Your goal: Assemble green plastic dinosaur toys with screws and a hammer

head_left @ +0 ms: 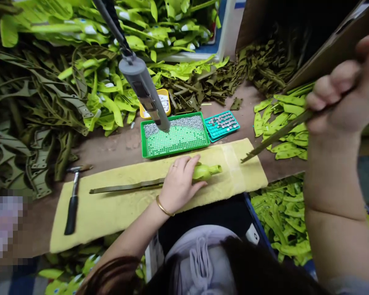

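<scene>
Left hand [178, 184] on one green piece [204, 172], right hand [335, 98] gripping one olive strip [278, 133].

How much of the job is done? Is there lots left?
It's hard to be sure, but a lot looks done: big heaps of leaf-shaped pieces lie at the back. In hand: the left hand presses a green piece on a yellow towel, and the right hand holds an olive strip. Left: the green tray holds many silver studs, so plenty seems to remain.
</scene>
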The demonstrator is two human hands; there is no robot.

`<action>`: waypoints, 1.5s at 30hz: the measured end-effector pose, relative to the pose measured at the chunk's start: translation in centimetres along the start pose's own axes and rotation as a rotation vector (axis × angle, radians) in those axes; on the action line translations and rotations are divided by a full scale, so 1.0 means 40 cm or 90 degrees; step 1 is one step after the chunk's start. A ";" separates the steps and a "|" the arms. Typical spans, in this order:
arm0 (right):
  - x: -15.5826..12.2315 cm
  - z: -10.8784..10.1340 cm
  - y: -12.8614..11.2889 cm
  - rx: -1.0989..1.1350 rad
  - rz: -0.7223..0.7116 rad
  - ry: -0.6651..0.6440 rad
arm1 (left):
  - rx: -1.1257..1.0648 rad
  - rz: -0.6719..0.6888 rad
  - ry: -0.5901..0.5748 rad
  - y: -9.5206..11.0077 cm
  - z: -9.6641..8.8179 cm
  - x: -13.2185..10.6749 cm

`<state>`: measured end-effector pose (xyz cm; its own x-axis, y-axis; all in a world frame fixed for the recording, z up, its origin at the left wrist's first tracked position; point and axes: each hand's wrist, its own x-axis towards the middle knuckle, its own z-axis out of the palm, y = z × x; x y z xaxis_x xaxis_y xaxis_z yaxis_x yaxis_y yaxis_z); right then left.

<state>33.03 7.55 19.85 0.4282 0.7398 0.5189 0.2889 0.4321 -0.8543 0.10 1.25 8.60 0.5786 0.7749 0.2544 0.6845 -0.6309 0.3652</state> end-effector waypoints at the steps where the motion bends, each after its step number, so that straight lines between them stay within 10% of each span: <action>1: -0.038 0.022 0.003 0.074 -0.027 0.005 | 0.015 0.001 -0.009 0.009 -0.004 0.000; 7: -0.201 0.056 0.123 0.064 -0.103 0.074 | 0.040 0.021 -0.084 0.038 -0.008 0.000; 12: -0.334 0.022 0.233 -0.204 0.313 -0.145 | 0.037 0.010 -0.118 0.036 -0.007 0.008; 20: -0.390 0.057 0.202 0.246 0.360 -0.594 | -0.017 -0.061 -0.154 0.016 -0.013 0.043; 45: -0.459 0.186 0.216 0.230 0.485 -0.341 | -0.139 -0.110 -0.172 -0.032 -0.003 0.090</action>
<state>21.29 1.56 2.74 -0.0782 0.9813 -0.1757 -0.2180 -0.1888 -0.9575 1.25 4.84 9.15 0.5786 0.8132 -0.0628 0.6889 -0.4460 0.5714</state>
